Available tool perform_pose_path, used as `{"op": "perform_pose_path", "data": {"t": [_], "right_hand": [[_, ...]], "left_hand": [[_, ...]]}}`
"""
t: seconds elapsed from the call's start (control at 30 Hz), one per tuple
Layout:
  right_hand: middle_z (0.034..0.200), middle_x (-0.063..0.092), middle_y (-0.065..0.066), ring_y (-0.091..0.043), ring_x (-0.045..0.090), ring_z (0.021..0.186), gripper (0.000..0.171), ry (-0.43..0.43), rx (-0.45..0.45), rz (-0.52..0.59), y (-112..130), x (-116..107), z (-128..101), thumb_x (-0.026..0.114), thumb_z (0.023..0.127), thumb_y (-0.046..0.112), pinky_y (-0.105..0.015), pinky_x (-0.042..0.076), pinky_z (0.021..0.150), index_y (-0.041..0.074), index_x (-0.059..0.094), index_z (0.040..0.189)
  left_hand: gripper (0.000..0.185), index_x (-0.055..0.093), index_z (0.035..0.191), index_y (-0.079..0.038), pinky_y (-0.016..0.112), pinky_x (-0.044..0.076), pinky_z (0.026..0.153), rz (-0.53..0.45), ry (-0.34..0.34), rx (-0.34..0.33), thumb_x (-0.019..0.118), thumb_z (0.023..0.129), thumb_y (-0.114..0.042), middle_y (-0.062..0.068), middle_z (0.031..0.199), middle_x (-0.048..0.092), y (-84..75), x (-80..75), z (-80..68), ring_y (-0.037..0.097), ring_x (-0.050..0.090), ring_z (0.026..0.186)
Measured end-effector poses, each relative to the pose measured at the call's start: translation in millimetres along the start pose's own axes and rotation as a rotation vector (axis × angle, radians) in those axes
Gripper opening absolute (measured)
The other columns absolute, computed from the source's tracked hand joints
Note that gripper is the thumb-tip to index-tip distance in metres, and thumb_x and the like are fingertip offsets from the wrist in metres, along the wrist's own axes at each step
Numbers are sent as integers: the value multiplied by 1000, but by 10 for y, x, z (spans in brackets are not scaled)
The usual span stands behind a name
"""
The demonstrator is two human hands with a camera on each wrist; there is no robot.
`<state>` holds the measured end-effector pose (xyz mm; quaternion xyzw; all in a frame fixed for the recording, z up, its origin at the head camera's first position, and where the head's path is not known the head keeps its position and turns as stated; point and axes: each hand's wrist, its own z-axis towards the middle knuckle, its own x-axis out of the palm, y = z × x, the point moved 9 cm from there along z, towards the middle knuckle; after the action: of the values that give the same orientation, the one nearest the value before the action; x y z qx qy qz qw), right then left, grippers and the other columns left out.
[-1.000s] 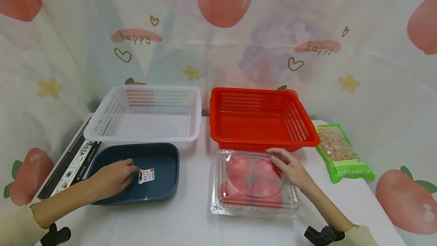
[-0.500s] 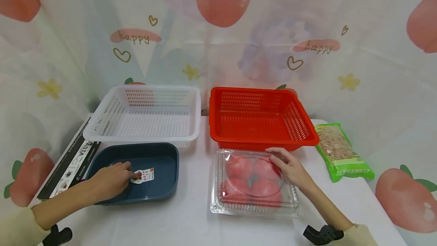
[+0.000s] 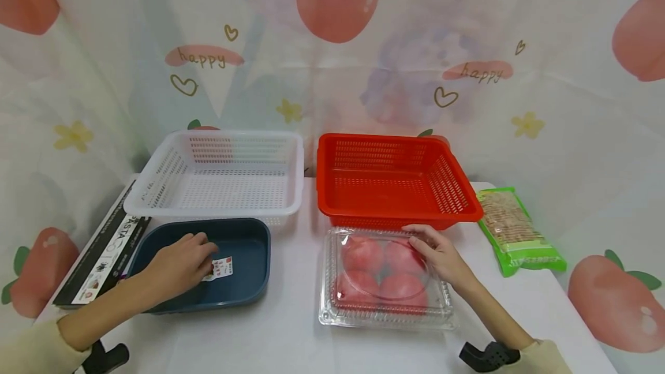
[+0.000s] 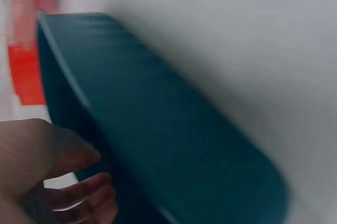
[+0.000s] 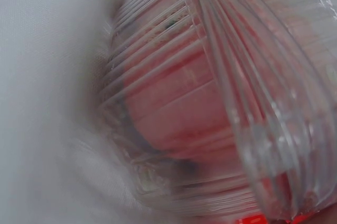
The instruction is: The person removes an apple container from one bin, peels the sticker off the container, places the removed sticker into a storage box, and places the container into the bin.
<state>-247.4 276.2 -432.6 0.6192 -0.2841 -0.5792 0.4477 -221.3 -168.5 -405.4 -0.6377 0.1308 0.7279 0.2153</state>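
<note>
My left hand (image 3: 184,264) is over the dark blue basin (image 3: 249,293), fingers bent loosely beside a small white printed packet (image 3: 223,267) lying inside. In the left wrist view the thumb and fingers stand apart near the basin's wall (image 4: 158,119), with nothing visible between them. A clear plastic box (image 3: 332,319) of red round fruits (image 3: 363,255), tomatoes by their look, stands at the right. On its far right edge rests my right hand (image 3: 441,255), thumb on the lid. The right wrist view shows the box's ribbed side (image 5: 174,87); the fingers are mostly hidden there.
Behind the basin stands a white perforated basket (image 3: 239,189); a red one (image 3: 384,189) is behind the box. At the right lies a green-edged bag (image 3: 519,232) of tan contents. A black-and-white flat box (image 3: 106,264) lies left of the basin. White cloth (image 3: 296,333) covers the table.
My left hand reached the packet in the basin, then shifted up and slightly right, covering part of it. The packet lies in about the same place. The right hand has stayed on the clear box.
</note>
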Motion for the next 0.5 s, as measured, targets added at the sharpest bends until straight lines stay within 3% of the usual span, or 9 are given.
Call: {"op": "perform_pose_path", "data": {"t": [0.13,0.23,0.33,0.43,0.5], "right_hand": [[112,58,20,5,54,100,35,3,-1,8,14,12,-3,52,100,23,-9,47,87,6,55,130],[112,58,20,5,54,100,35,-2,-4,-1,17,10,-7,52,100,22,-10,47,86,5,55,130],[112,58,21,5,54,99,34,-12,-9,3,16,5,-10,52,100,22,-9,47,85,5,55,129],[110,60,21,6,55,98,34,-25,-12,34,22,3,-13,52,100,21,-9,48,85,2,55,129],[108,61,22,6,56,97,35,-34,-10,53,22,1,-14,52,100,20,-9,48,84,2,55,129]], "left_hand": [[21,71,104,-11,26,48,62,-129,-181,26,70,84,-9,-1,96,63,-254,-243,85,13,54,84],[28,67,113,-13,26,52,69,-307,-236,41,69,85,-10,-1,108,63,-526,-361,132,14,60,90],[38,59,126,-20,26,54,75,-582,-130,-20,67,89,-16,-3,118,57,-803,-314,176,12,62,96],[48,48,136,-28,34,55,88,-848,10,-114,65,92,-25,-3,129,49,-1084,-161,208,16,60,109],[53,41,139,-33,42,52,97,-975,59,-169,65,92,-28,-3,135,45,-1242,-34,236,19,56,119]]}}
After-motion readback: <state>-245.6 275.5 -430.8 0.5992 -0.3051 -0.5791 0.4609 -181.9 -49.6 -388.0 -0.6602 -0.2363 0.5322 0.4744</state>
